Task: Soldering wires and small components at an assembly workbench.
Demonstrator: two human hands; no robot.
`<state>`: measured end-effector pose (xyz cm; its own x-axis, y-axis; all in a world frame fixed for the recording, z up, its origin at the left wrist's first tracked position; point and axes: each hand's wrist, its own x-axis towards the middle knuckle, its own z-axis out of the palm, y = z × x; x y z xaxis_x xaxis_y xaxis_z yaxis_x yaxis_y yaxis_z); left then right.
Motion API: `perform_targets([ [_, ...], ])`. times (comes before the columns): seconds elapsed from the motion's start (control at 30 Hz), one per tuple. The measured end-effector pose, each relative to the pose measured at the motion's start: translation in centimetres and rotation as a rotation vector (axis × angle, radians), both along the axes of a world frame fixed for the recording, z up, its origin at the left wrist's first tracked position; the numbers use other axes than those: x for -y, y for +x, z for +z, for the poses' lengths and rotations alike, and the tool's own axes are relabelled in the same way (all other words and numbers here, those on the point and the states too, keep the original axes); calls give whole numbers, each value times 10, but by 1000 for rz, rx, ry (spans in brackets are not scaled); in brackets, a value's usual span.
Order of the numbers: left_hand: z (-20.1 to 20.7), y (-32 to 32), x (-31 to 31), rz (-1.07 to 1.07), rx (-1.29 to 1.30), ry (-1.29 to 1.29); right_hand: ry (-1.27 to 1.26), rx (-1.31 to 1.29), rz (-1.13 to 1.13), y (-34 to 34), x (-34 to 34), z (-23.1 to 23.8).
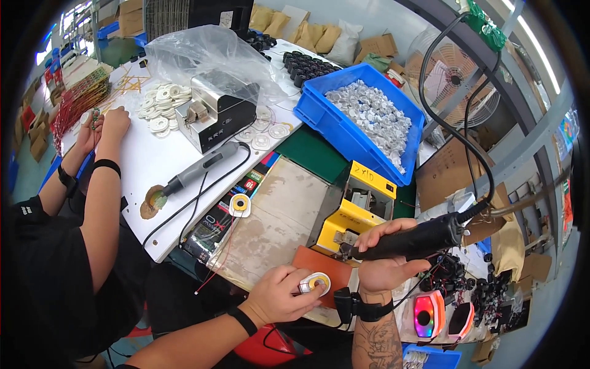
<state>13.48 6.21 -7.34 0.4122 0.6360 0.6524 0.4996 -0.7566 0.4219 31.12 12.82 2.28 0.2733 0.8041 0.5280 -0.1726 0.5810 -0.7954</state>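
The left hand pinched a disc in its grip. At the disc's two o'clock, the right hand clasped a tool.

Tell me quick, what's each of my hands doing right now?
Left hand: closed, holding a white disc with a yellow ring.
Right hand: fingers closed around a black corded tool.

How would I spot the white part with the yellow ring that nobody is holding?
Find the big blue bin of white pieces, then the yellow machine below it. Left of that machine, at the left edge of the stained board, sits the white part. Unlike its twin in the wearer's left hand, it lies loose, red wire trailing from it.
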Motion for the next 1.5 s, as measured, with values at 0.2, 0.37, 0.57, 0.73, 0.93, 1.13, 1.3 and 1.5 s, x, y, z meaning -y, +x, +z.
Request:
perform_targets([
  [0.2, -1, 1, 1, 9, 13, 10, -41, 40, -21, 2, -1, -8],
  [0.37, 2, 2, 0, 10, 1, 7, -67, 72, -7, -2, -3, -5],
  [0.57, -4, 2, -1, 15, 18, 28, -127, -85, 85, 1, 10, -5],
  [0.73, -1, 3, -1, 3, 8, 16, -98, -148, 152, -1, 35, -2],
  [0.93, -3, 2, -2, 6, -4, 11, -196, -107, 178, -8, 45, 0],
  [1.13, -2, 3, -1, 3, 9, 13, -159, -67, 99, -16, 45, 2],
  [1.3, -2, 1, -1, 6, -2, 10, -153, -80, 103, -18, 44, -3],
  [1.5, -3, 2, -1, 11, 9, 14, -148, -69, 98, -16, 48, -2],
])
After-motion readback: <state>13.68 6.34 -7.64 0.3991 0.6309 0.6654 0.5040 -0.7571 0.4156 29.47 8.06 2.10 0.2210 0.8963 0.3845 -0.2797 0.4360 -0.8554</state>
